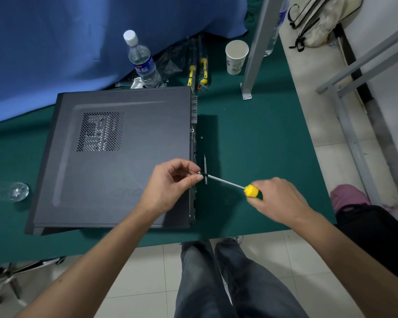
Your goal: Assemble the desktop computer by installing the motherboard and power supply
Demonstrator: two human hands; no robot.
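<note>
A dark grey computer case (115,157) lies on its side on the green table (262,138), its side panel with a mesh vent facing up. My right hand (278,200) grips the yellow-and-green handle of a screwdriver (253,191); its shaft points left toward the case's rear edge. My left hand (170,182) pinches a small screw (199,173) at the screwdriver's tip, right at that rear edge. A small metal slot cover (205,168) stands beside the tip. The motherboard and power supply are hidden inside the case.
Behind the case stand a water bottle (143,63), a paper cup (236,57) and packaged yellow-handled tools (198,70). A loose screw (201,137) lies right of the case. A glass object (19,191) sits at the left. A grey metal post (257,47) rises at the back right.
</note>
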